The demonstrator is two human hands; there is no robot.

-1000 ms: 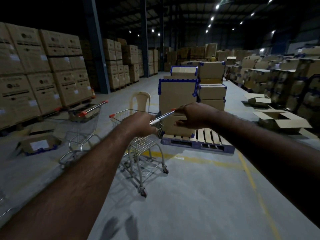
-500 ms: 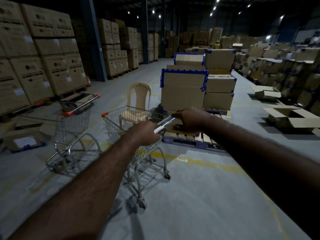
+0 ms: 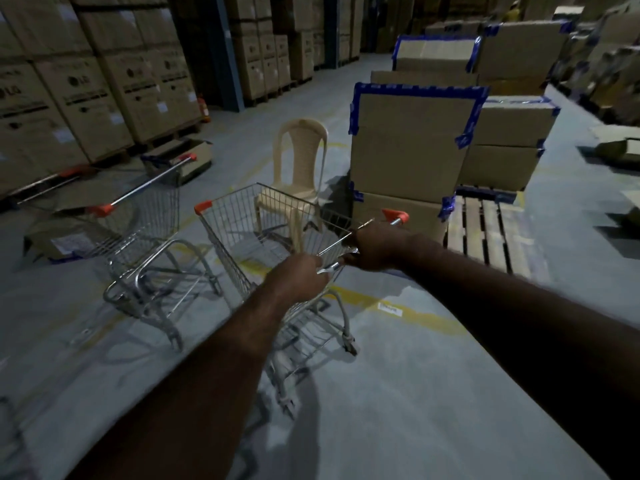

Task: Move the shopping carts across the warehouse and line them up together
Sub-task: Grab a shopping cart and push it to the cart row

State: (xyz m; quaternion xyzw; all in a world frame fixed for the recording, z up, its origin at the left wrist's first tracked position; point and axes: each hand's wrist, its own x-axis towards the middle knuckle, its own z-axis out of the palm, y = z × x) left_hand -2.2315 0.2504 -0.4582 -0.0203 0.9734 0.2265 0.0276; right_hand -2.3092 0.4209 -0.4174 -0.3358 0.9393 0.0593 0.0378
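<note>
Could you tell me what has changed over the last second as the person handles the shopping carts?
The held cart has been pushed forward and leftward, closing in beside the parked cart, with the plastic chair and taped boxes now nearer. Both hands, left and right, keep gripping its handle; the parked cart seems unmoved.
</note>
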